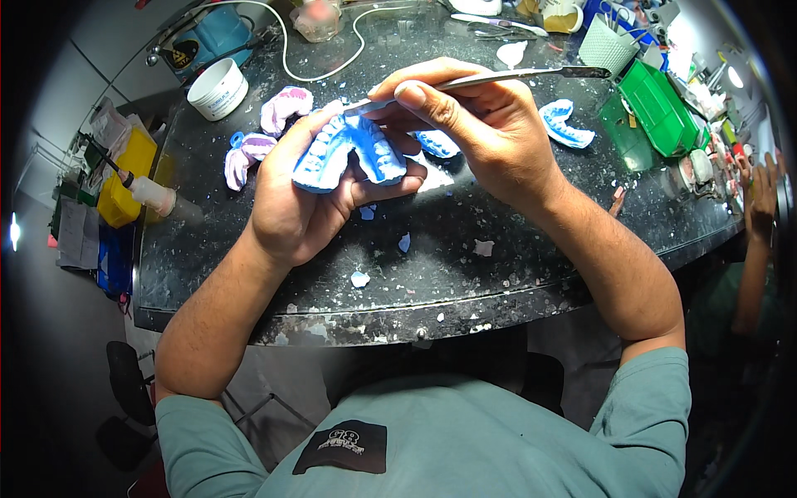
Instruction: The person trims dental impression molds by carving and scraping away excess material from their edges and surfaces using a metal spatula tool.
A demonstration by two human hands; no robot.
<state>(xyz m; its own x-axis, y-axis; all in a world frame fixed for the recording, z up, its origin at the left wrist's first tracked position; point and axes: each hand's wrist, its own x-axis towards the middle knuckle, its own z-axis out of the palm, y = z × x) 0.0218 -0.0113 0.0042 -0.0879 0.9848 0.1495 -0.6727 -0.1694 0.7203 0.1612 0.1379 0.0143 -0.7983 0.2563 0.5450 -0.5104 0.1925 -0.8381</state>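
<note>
Now trimming: left hand (290, 199) cupped around blue dental cast (349, 153), held above counter (465, 274); right hand (481, 124) pinching metal spatula (498, 79), tip at cast's teeth (chips below hands). Next likely needs light, steady scraping.

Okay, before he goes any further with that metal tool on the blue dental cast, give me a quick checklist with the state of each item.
1. Blue dental cast gripped firmly: ok, the left hand wraps it from below, thumb across the front.
2. Metal tool under control: ok, the right hand pinches it like a pen.
3. Tool tip on the cast: cannot tell, the fingers hide the contact.
4. Teeth side facing up: ok.
5. Black countertop beneath free of debris: not ok, blue chips lie scattered.
6. Other casts out of the way: ok, the pink casts lie apart to the left.
</note>
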